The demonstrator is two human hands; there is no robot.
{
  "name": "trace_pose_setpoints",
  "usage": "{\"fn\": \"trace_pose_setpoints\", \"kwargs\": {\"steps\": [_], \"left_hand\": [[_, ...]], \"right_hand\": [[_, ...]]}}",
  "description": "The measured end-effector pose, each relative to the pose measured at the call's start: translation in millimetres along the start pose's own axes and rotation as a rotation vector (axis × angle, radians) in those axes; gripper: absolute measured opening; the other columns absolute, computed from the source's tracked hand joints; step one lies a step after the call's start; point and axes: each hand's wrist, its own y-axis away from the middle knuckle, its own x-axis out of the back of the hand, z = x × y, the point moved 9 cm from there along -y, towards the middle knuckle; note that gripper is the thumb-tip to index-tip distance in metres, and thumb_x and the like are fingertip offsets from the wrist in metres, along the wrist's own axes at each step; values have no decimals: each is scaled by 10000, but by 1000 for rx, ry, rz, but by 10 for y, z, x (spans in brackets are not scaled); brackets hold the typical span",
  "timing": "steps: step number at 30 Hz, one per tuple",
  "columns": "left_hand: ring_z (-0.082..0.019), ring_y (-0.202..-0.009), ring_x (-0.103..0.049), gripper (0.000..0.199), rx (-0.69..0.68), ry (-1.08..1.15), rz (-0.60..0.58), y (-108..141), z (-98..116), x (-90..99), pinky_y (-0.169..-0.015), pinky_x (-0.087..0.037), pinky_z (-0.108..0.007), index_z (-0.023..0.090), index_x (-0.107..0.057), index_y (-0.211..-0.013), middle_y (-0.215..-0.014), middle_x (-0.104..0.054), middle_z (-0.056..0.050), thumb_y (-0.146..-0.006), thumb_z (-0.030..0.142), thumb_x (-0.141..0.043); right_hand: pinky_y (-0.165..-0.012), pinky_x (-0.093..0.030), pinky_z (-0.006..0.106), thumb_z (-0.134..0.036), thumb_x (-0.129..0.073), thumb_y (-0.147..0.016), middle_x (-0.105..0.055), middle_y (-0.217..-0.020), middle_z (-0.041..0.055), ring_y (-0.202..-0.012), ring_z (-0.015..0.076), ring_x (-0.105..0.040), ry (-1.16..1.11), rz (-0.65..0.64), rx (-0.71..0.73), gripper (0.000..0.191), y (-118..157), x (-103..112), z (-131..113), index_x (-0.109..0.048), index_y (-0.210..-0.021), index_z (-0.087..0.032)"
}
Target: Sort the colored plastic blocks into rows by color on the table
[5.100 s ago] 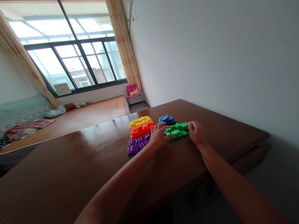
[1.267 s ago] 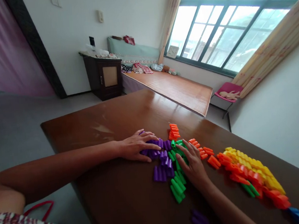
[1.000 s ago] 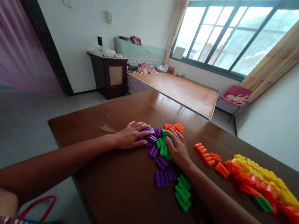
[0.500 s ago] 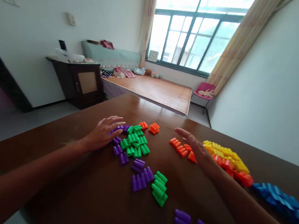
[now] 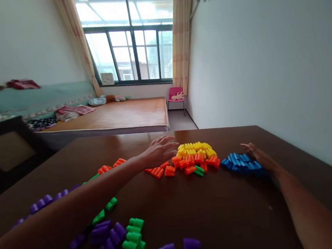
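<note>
Brown table (image 5: 220, 205): yellow pieces (image 5: 196, 149) by left hand (image 5: 159, 150), blue pieces (image 5: 240, 163) by right hand (image 5: 257, 155); fingers extended, contact unclear.

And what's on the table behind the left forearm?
Beyond the left forearm, purple pieces, slivers of green pieces and orange pieces show. Whatever the arm itself covers cannot be seen.

Bare left hand (image 5: 160, 150), bare right hand (image 5: 255, 154), tapering forearms (image 5: 82, 200) (equally bare)
</note>
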Motion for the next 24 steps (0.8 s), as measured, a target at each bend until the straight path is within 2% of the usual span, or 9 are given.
{"fn": "trace_pose_setpoints", "kwargs": {"steps": [2,5,8,10,13,15,20,24], "left_hand": [[-251,-1408,-289,528,-32,47,-47,-568,207,-218,-1144,-267,-465,332,-481,-1374,-1525,-353,-33,-947,591,-310],[-239,-1417,-263,545,-75,71,-145,-1272,543,-610,-1147,-247,-477,349,-473,-1372,-1531,-343,-12,-940,619,-278],[-240,-1421,-244,526,-75,64,-248,-1728,774,-995,-1131,-216,-554,401,-483,-1348,-1529,-352,22,-949,614,-214],[-263,-1411,-256,515,-51,62,-318,-1881,842,-1212,-1101,-210,-623,413,-509,-1316,-1511,-387,36,-948,610,-209],[-318,-1368,-323,517,1,46,-430,-1895,826,-1445,-1061,-249,-655,370,-560,-1279,-1476,-445,4,-920,626,-289],[-336,-1335,-373,522,-4,48,-463,-1800,797,-1490,-1043,-295,-635,343,-580,-1269,-1461,-462,-24,-905,625,-333],[-329,-1297,-418,511,-103,62,-457,-1344,681,-1339,-1035,-329,-594,325,-625,-1219,-1423,-489,-55,-899,615,-352],[-319,-1292,-421,499,-107,71,-422,-868,467,-1141,-1040,-332,-563,339,-636,-1200,-1392,-521,-37,-886,627,-378]], "right_hand": [[-1126,-332,433,-720,-261,-873,-565,-1363,80,-1292,267,-489,-90,-81,3,714,38,-165,-132,-587,-1305,-254],[-1121,-342,415,-696,-321,-880,-575,-1355,71,-1285,259,-498,-176,-140,0,656,84,-254,-319,-614,-1271,-258],[-1114,-355,410,-686,-384,-868,-595,-1331,72,-1263,268,-520,-193,-172,-17,630,127,-282,-427,-648,-1227,-241],[-1111,-361,414,-683,-408,-861,-610,-1313,69,-1246,271,-536,-186,-200,-10,623,153,-312,-502,-660,-1210,-233],[-1119,-343,428,-666,-426,-861,-636,-1276,57,-1251,277,-529,-138,-226,56,591,189,-366,-681,-682,-1178,-238],[-1114,-344,438,-650,-430,-866,-646,-1261,50,-1246,282,-532,-98,-241,103,565,219,-431,-818,-691,-1162,-244],[-1093,-362,439,-633,-473,-846,-647,-1255,71,-1230,294,-538,1,-305,177,560,337,-787,-1115,-685,-1175,-232],[-1079,-374,471,-652,-499,-813,-618,-1297,72,-1245,307,-519,76,-321,210,599,486,-1138,-1282,-638,-1246,-262]]}}
